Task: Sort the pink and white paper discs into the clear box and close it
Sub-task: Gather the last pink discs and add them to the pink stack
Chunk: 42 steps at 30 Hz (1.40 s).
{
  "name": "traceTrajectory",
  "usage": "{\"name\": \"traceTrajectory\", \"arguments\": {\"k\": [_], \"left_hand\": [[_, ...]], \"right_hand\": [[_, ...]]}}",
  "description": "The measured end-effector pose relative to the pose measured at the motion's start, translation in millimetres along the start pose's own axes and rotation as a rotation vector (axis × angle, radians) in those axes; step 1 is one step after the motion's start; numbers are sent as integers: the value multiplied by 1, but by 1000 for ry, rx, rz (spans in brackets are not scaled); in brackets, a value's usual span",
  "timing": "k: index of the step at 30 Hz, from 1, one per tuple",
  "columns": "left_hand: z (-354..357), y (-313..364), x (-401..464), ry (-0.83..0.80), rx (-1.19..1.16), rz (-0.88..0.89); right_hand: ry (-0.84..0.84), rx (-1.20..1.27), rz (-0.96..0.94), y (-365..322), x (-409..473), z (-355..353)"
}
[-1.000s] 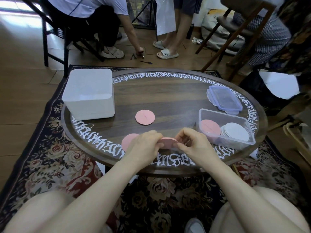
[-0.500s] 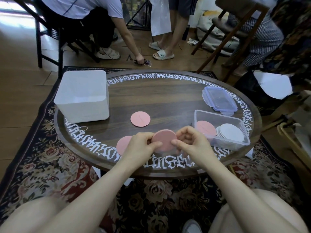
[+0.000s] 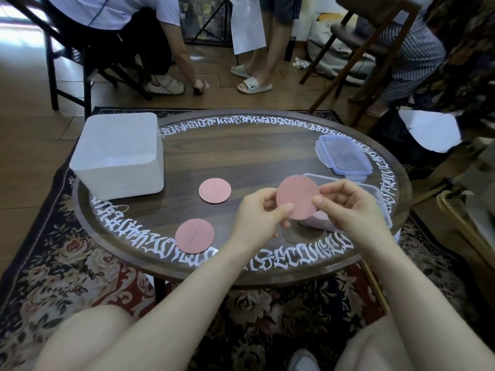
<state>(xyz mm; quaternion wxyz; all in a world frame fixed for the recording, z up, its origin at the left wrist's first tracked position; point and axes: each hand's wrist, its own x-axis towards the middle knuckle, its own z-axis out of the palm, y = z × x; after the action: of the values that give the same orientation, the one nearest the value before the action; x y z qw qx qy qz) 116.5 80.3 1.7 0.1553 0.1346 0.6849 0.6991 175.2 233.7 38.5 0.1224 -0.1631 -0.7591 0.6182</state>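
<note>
Pink disc (image 3: 297,196) now lifted off table (image 3: 241,162), pinched in left hand (image 3: 257,218) and right hand (image 3: 345,207) grip, nearer clear box (image 3: 380,199).

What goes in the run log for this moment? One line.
both hands: left, right pinch pink disc | clear box open | lid on table

We see a round wooden table (image 3: 241,156) bearing two pink discs (image 3: 215,190) (image 3: 195,236), a white box (image 3: 120,153), a clear box (image 3: 380,194) and its lid (image 3: 344,153).
</note>
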Motion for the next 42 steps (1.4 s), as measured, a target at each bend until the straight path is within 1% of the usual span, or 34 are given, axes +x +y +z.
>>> {"name": "traceTrajectory", "arguments": {"k": [2, 5, 7, 10, 12, 16, 18, 21, 24, 25, 27, 29, 31, 32, 34, 39, 42], "left_hand": [[7, 0, 4, 34, 54, 18], [11, -7, 9, 57, 235, 38], [11, -11, 9, 21, 332, 4], [14, -13, 6, -80, 386, -64], [15, -12, 3, -133, 390, -96], [18, -10, -6, -216, 382, -129], [20, -9, -10, -251, 349, -135], [23, -12, -11, -263, 308, -134], [24, -11, -12, -256, 250, -149], [25, -10, -13, -252, 237, -153], [26, -7, -14, -248, 212, -158], [25, -7, -13, -253, 174, -164], [24, -7, -11, -256, 144, -175], [23, -7, -10, -254, 133, -176], [21, -7, -11, -237, 138, -165], [14, -3, -18, -247, 188, -149], [1, 0, -20, -220, 200, -145]], "right_hand": [[71, -30, -2, 0, 7, -13], [167, -146, 32, 5, 22, -32], [174, -215, 69, 9, 30, -41], [177, -397, 109, 17, 34, -48], [174, -501, 123, 23, 36, -50], [179, -579, 132, 26, 40, -46], [177, -659, 141, 27, 41, -41], [190, -865, 149, 28, 40, -32], [220, -1023, 74, 29, 37, -28], [225, -1022, 41, 27, 35, -28], [198, -939, -10, 22, 26, -31], [99, -879, -40, 18, 15, -35], [-12, -931, -67, 20, 7, -34], [-37, -961, -99, 25, 8, -31], [-52, -978, -162, 31, 14, -24], [-69, -926, -273, 38, 20, -15], [-65, -895, -377, 42, 21, -3]]}}
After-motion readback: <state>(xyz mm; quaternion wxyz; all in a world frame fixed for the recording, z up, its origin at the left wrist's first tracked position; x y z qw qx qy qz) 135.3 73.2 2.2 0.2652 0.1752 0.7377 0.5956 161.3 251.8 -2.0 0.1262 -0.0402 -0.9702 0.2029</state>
